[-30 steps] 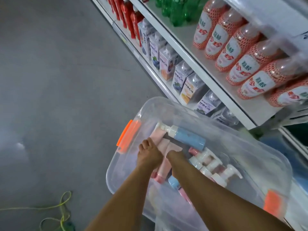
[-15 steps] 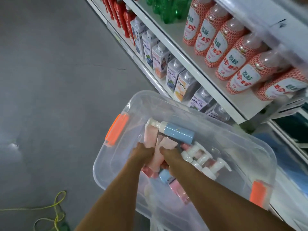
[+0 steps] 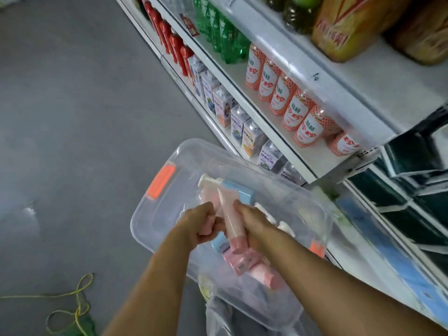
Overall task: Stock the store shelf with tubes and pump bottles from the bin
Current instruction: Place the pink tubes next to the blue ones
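Pink tube [image 3: 229, 218] lifted above clear bin [image 3: 155, 221], gripped by right hand [image 3: 252, 223]; left hand [image 3: 202, 223] clenched around another pink tube [image 3: 210, 215]. Blue pump bottle [image 3: 238, 191] lying in bin beside shelf [image 3: 312, 163].

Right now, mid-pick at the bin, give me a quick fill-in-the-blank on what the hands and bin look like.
1. The right hand has its grip on a long tube coloured ____.
2. The clear bin has latches coloured ____.
3. The pump bottle lying at the bin's far side has a body coloured ____.
4. The left hand holds pink tubes over the ____.

Missing words: pink; orange; blue; bin
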### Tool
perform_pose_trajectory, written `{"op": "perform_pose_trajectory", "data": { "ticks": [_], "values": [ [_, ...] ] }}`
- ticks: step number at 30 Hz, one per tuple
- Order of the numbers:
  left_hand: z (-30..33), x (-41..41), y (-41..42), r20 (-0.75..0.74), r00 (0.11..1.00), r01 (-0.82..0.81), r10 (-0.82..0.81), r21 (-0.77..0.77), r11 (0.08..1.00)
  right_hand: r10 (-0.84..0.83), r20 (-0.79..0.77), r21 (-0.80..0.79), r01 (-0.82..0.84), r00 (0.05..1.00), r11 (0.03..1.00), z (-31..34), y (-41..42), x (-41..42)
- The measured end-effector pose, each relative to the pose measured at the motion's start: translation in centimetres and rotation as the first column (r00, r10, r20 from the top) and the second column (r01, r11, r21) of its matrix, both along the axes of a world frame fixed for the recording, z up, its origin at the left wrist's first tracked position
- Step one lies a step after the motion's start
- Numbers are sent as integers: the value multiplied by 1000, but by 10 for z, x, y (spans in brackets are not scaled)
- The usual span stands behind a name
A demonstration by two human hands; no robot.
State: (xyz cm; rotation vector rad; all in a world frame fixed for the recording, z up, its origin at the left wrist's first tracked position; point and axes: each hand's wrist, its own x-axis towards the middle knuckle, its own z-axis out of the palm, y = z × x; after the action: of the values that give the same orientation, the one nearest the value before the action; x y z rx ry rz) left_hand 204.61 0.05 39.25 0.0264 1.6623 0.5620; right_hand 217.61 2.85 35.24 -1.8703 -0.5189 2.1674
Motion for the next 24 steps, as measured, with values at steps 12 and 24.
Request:
{"op": "perform_pose_trajectory", "data": {
  "ticks": [12,24],
  "values": [
    [103,78,-48,78,917,-392,391,353,849,298,-154,154,-275,942,949,136,2,70],
    [183,139,-69,61,896,-412,439,483,773,208,-470,139,-161,858,977,227,-26,144]
  ]
}}
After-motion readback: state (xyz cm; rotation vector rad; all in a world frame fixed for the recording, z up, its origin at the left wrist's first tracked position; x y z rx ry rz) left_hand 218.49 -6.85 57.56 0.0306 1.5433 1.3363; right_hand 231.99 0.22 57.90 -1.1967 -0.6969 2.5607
